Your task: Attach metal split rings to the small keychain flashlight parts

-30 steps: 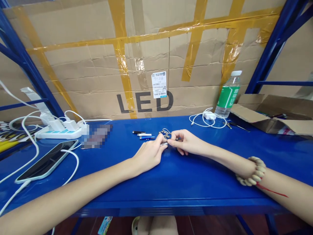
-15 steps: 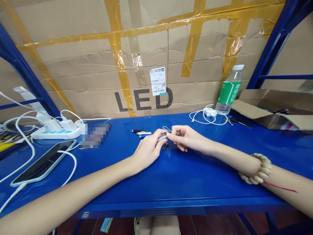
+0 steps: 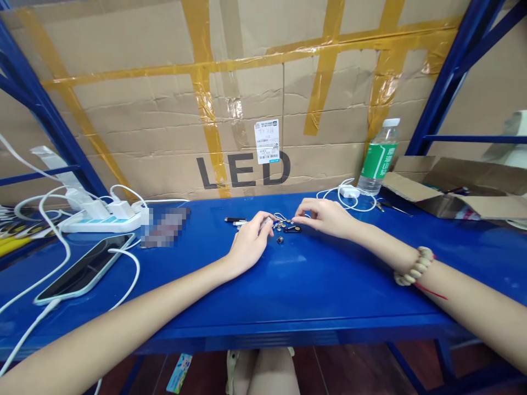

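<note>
Separating since a second ago: left hand (image 3: 250,241) grips small silver tube (image 3: 267,222); right hand (image 3: 325,216) pinches among small metal parts (image 3: 284,225) on blue counter (image 3: 296,285).

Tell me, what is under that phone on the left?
The phone lies flat, screen up, on the blue shelf top. A white cable loops beside it and seems to plug into its near end. Whatever is directly beneath the phone is covered by it.
</note>
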### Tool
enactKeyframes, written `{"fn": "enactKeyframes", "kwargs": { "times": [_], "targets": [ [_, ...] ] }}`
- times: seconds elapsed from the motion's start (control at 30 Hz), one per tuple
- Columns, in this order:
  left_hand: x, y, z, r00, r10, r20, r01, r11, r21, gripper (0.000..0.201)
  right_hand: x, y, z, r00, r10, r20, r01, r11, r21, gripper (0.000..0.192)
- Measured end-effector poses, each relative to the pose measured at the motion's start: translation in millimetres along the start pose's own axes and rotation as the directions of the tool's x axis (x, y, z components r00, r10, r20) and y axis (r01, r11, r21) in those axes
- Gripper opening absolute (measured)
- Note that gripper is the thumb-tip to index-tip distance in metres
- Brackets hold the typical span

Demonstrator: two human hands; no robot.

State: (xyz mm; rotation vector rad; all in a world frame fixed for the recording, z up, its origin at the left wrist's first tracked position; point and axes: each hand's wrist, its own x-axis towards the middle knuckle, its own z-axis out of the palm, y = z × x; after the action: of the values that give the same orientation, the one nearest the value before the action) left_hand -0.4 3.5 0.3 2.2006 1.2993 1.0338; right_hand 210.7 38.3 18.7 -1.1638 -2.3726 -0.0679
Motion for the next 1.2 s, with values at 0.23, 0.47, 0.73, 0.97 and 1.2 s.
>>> {"fn": "enactKeyframes", "kwargs": {
  "times": [0.23,0.47,0.73,0.97,1.2],
  "targets": [
    [4.4,-7.3,0.6,0.994,-0.100,-0.044,0.091,0.979,-0.183,0.023,-0.3,5.6,-1.5,0.996,0.083,-0.043,-0.086,0.993,-0.081,0.027],
    [8.8,-10.3,0.7,0.981,-0.185,-0.067,0.150,0.923,-0.355,0.023,-0.7,-8.7,2.9,0.993,0.077,0.090,-0.073,0.996,-0.049,0.019],
    [8.5,-7.6,1.7,0.980,-0.197,-0.038,0.158,0.876,-0.455,0.020,-0.5,-9.7,14.3,0.998,-0.041,0.042,0.037,0.995,0.090,0.026],
    [10.2,-7.3,1.7,0.958,-0.286,0.024,0.245,0.772,-0.586,0.017,-1.2,-16.3,27.0,0.979,-0.171,0.114,0.154,0.978,0.143,0.034],
    [8.7,-12.1,3.5,0.973,-0.228,0.035,0.207,0.796,-0.568,0.018,0.2,-12.2,28.4,0.964,-0.182,0.192,0.149,0.974,0.171,0.035]
  ]
}}
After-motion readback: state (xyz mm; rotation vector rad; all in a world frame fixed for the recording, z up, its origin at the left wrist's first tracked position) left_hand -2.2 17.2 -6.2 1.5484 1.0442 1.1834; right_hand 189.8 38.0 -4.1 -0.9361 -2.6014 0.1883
